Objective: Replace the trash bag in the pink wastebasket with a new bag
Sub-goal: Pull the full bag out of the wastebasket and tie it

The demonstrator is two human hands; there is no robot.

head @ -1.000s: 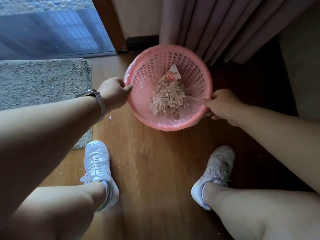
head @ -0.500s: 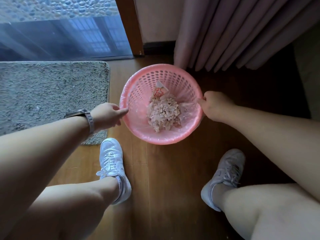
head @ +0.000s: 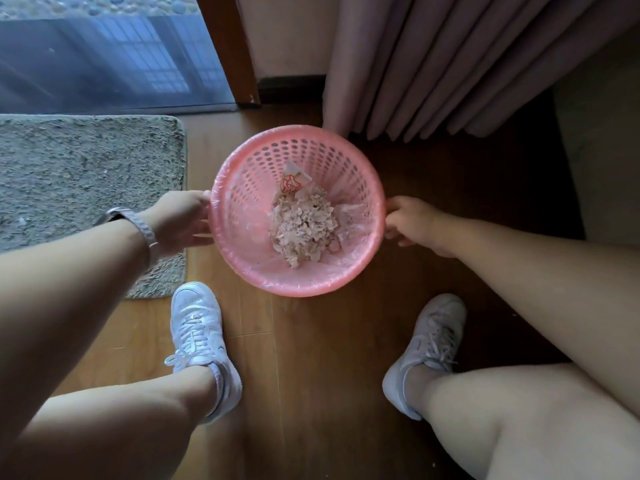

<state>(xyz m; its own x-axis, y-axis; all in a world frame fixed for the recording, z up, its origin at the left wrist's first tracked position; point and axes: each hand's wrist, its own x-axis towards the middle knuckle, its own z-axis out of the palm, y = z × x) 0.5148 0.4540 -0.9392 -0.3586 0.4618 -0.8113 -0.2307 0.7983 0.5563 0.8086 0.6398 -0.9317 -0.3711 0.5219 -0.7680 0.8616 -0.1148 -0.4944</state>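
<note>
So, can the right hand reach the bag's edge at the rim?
Probably yes: the right hand grips the wastebasket at its rim, where the bag folds over, with nothing between.

A: Any writing to read here?
B: Just a red-orange printed mark on the white crumpled paper wrapper (head: 291,183) lying on the pale scraps (head: 304,226) in the round pink perforated plastic wastebasket (head: 301,289).
A: Can you make out letters or a brand?
B: No. Too small and blurred; nothing here is legible.
</note>
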